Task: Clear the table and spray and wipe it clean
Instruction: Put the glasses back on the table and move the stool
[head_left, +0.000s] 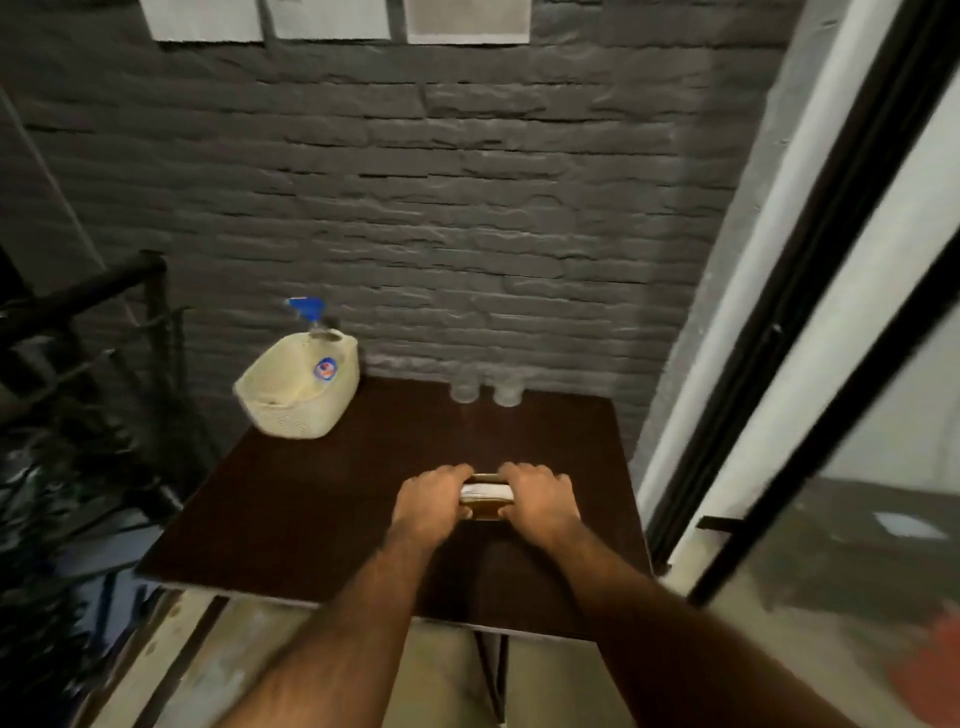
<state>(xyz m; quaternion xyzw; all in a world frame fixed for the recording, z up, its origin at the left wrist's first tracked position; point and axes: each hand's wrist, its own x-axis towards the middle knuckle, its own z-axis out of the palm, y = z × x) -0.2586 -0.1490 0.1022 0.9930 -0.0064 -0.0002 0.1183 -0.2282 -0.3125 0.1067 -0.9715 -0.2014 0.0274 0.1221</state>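
Our left hand (434, 499) and right hand (537, 496) grip the ends of a small box (487, 500) on the middle of the table (322, 499), so we should lift it level, squeezing evenly, toward the basket (298, 397).

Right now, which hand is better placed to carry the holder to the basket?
Probably left: both hands grip the holder, but the left hand is on the basket's side.
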